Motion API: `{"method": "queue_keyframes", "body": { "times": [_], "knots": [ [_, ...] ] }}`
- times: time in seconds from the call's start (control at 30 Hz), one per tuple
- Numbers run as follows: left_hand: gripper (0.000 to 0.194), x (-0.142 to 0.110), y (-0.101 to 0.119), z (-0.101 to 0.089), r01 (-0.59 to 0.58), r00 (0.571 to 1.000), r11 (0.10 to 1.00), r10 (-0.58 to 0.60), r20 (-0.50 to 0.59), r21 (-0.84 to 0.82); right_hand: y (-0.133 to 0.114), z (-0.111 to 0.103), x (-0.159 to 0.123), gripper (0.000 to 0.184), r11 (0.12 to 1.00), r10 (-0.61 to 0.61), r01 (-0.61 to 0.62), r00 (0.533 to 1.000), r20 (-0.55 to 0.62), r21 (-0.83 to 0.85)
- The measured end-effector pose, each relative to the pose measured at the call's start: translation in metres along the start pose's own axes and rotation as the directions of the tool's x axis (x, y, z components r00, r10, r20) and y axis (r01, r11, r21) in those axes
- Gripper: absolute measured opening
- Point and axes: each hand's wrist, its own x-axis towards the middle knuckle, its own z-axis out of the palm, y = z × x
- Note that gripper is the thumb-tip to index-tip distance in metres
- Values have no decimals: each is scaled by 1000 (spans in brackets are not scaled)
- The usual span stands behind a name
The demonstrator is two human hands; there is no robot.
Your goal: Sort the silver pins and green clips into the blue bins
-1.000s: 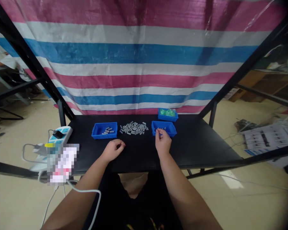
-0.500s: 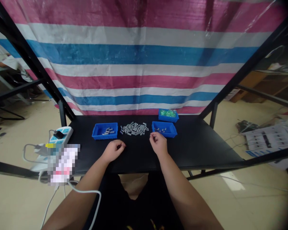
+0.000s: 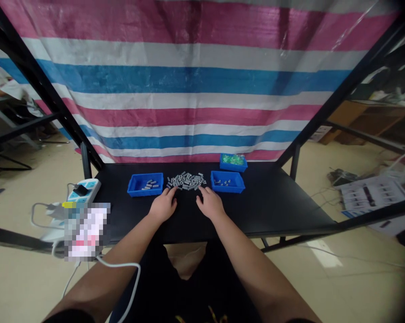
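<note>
left hand: palm down, grip open, reaching forward | right hand: palm down, grip open, reaching forward

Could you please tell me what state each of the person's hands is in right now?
Left hand: open, fingertips at the pile of grey cylinders, nothing visibly held.
Right hand: open, also at the pile, nothing visibly held.

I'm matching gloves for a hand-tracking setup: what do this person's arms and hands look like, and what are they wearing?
The left hand and right hand are bare, with no gloves, rings or watch visible. The forearms are bare too, with dark sleeve edges at the bottom of the view. Below them is black clothing with a small yellow marking.
</note>
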Motion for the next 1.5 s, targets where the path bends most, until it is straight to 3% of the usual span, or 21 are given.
{"method": "queue_keyframes", "body": {
  "times": [0.1,0.23,0.4,0.77,0.87,0.93,1.07,1.23,1.5],
  "knots": [
    [55,12,9,3,56,998,990,-58,14,126,1,0,-1,45,999,6,-5,1000,-16,38],
    [43,18,14,4,70,998,985,-68,-16,159,2,1,-2,33,997,14,-11,999,-39,74],
    [26,11,16,4,26,999,992,-20,-50,124,3,1,-2,34,996,-20,25,998,-52,88],
    [11,0,6,2,-121,979,992,114,-167,-35,8,7,-2,10,991,-33,47,993,-110,122],
    [12,-4,0,-7,-164,936,981,120,-331,-108,10,7,-2,15,988,-18,39,990,-142,153],
    [13,-7,-8,-15,-161,873,978,77,-482,-135,11,8,-2,18,984,5,23,987,-158,175],
    [18,-11,-21,-27,-32,758,985,-84,-646,-167,14,11,0,24,978,69,-31,981,-180,204],
    [22,-11,-19,-25,141,760,958,-267,-593,-250,16,15,1,23,984,87,-60,983,-160,165],
    [22,-10,-19,-24,239,815,947,-316,-485,-216,12,7,-2,18,984,57,-33,989,-137,176]
  ]
}}
